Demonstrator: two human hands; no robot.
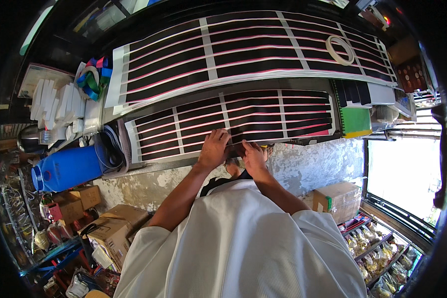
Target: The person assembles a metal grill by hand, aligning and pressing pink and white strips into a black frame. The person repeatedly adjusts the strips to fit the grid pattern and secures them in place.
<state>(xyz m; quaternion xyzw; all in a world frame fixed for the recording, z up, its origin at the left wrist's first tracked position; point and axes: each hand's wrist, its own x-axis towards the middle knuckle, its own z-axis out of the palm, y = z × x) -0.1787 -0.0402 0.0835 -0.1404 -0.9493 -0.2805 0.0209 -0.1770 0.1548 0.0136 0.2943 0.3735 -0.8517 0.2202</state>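
Roughly, progress: strips on the near sheet look laid and banded already; both hands work at its front edge, near the middle, so I judge that edge not yet finished.
Left hand (213, 149): palm down, fingers curled onto the near sheet's front edge, pressing or pinching it; I cannot tell which.
Right hand (254, 155): just beside the left, fingers bent onto the same edge; whether it grips anything is hidden.
Near sheet (233, 121): flat set of long black strips edged in pink, crossed by pale bands, lying on the front part of the bench directly ahead of the person.
Far sheet (248, 52): a larger set of the same black, pink-edged strips with white cross bands, behind the near one, apart from the hands.
Tape roll (339, 49): pale ring lying on the far sheet, toward the right.
Blue drum (67, 169): plastic, on its side, left of the near sheet.
Cardboard box (336, 200): brown, on the floor to the right.
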